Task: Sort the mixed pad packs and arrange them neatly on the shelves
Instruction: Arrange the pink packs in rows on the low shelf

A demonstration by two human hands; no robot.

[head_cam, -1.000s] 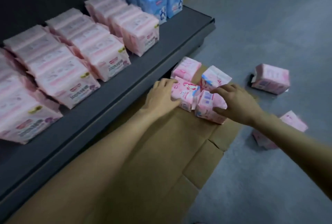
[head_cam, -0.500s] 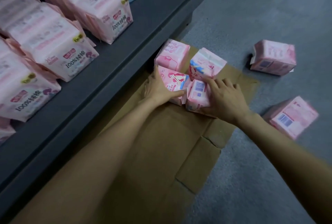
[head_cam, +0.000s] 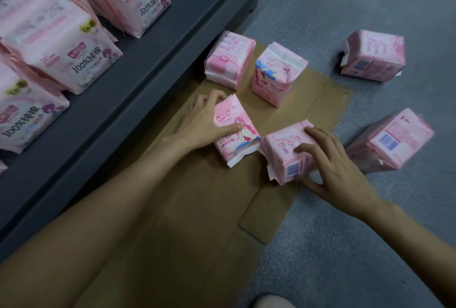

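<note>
Cardboard sheet (head_cam: 197, 209) flat on floor, left hand (head_cam: 204, 122) gripping illustrated pink pad pack (head_cam: 234, 132), right hand (head_cam: 330, 167) gripping barcoded pink pad pack (head_cam: 286, 157), both packs on cardboard, shelf (head_cam: 138, 85) carrying rows of pink packs (head_cam: 81, 56).

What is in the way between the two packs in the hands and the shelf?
Nothing visible. The left hand grips one pink pad pack and the right hand grips another on the cardboard. The shelf edge beside them is bare, though the rows of packs fill the space further back.
</note>
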